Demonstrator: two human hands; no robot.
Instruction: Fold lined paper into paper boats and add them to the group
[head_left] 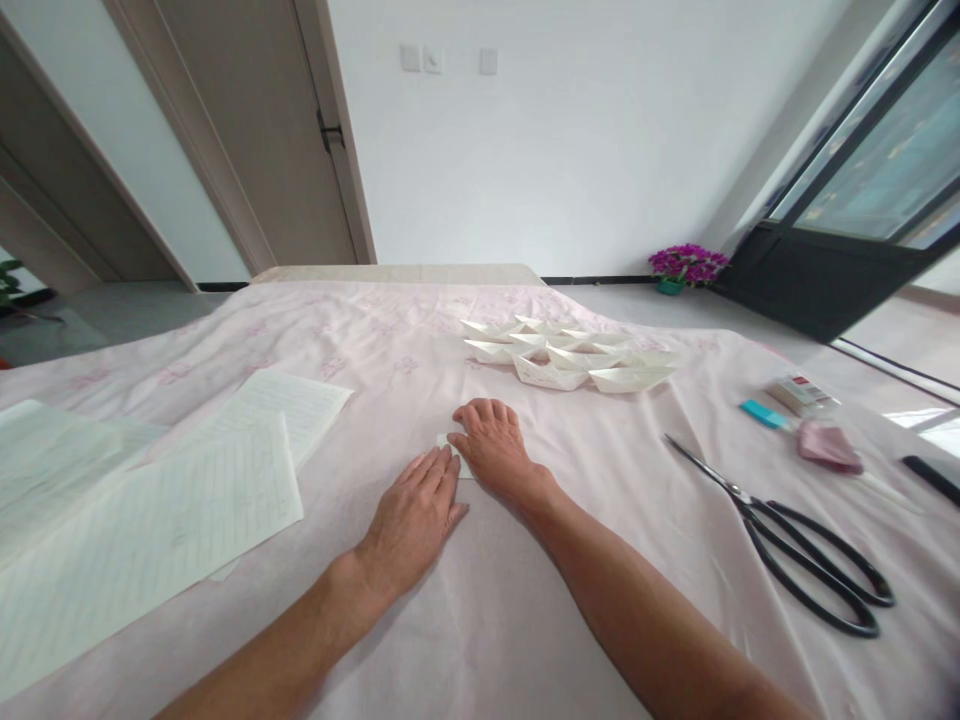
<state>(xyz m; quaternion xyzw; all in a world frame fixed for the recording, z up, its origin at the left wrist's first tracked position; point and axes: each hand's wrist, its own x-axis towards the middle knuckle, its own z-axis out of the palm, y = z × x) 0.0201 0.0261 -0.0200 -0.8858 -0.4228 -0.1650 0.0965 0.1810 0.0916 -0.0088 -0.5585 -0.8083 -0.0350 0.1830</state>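
A small folded piece of white paper (466,470) lies on the pink cloth, mostly covered by my hands. My left hand (417,515) rests flat on its left side, palm down, with the thumb held apart from the fingers. On the right part of the paper my right hand (491,445) presses palm down, fingers stretched forward and thumb toward the left hand. Several folded paper boats (559,358) stand in a cluster beyond my right hand.
Lined paper sheets (187,510) spread over the left side. Black-handled scissors (780,540) lie open at right. Behind them are a blue object (763,413), a packaged block (801,395), a pink cloth piece (829,447) and a black item (932,478).
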